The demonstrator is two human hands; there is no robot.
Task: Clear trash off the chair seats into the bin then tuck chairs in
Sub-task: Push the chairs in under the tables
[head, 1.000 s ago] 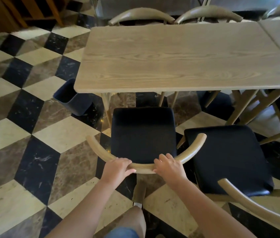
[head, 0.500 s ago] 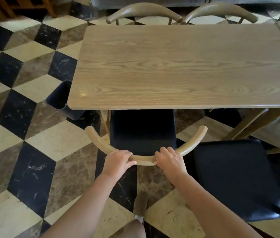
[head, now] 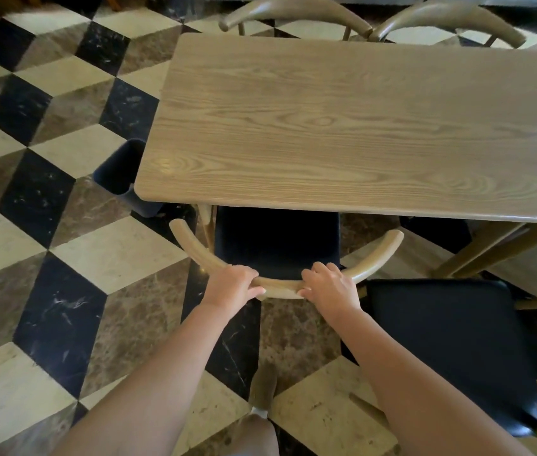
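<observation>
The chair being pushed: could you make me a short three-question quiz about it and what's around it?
1. True or false: both hands grip the curved backrest of the chair.
2. Where is the dark bin? A) on the table B) on the floor by the table's left corner C) on a seat
3. Is any trash visible on the neighbouring black seat?

Key: 1 true, left hand and right hand. 2 B. 3 No.

Looks like a café or restaurant dining room: long wooden table (head: 359, 126), matching curved-back chairs (head: 293, 8) at frame top, cube-patterned marble floor (head: 46, 241) at left.
</observation>
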